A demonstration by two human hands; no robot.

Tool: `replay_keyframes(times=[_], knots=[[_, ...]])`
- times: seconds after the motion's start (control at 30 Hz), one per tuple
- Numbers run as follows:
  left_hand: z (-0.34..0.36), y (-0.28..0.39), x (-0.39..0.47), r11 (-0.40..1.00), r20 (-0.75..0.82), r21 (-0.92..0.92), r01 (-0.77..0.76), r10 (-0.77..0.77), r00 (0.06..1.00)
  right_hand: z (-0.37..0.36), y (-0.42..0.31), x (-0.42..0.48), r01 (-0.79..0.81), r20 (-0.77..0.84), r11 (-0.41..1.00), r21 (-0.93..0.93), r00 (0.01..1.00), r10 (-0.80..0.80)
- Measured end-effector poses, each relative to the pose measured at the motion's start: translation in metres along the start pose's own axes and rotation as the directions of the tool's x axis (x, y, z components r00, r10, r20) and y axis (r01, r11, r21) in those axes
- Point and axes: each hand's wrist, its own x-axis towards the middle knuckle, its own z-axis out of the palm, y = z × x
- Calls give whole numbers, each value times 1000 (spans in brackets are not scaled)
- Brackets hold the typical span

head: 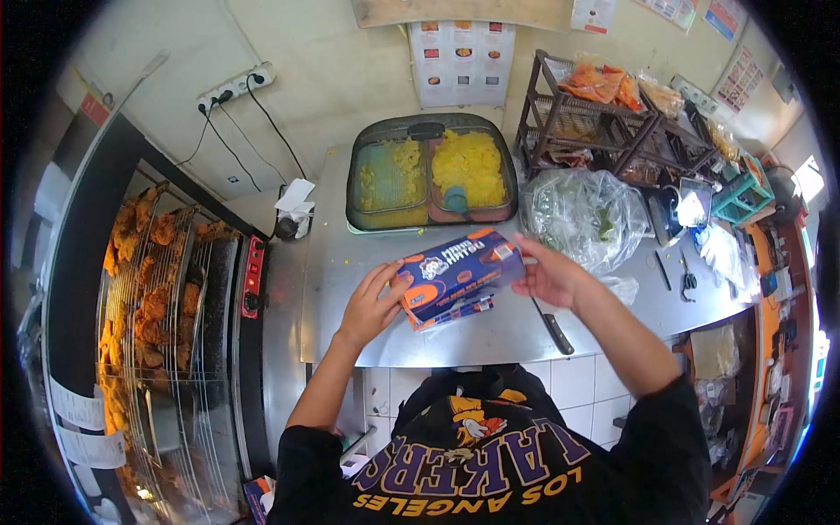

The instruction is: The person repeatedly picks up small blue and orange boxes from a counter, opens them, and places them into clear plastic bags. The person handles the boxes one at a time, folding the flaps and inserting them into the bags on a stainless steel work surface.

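A purple and orange printed cardboard food box (459, 269) is held above the steel worktop, tilted up to the right. At its left end my left hand (374, 305) grips it, fingers on the top edge. My right hand (548, 272) is at the right end, fingers and thumb spread around the corner; whether it presses on the card is hard to tell. Part of another printed carton panel (453, 316) shows beneath the box. Behind stands a dark-rimmed tray (361, 220) holding yellow food in two sections, with a blue-grey scoop (455, 197) in the right one.
A knife (558, 333) lies near the worktop's front edge (420, 362). Farther right are a clear plastic bag of greens (581, 216), scissors (688, 282) and brown plastic racks (584, 118) with bagged food. On the left, a heated display cabinet (252, 275) holds fried chicken (152, 305).
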Motion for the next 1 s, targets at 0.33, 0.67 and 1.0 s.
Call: replay_keyframes(times=[0.33, 0.67, 1.0], knots=[[-18, -12, 4, 993, 66, -110, 41, -34, 997, 7, -32, 0, 65, 29, 920, -386, 998, -58], [7, 58, -10, 669, 150, -625, 401, -402, 903, -2, -13, 5, 105, 79, 834, -542, 994, -73], [23, 87, 22, 201, 255, -758, 620, -784, 566, 5, -26, 10, 45, 54, 782, -621, 998, -15]])
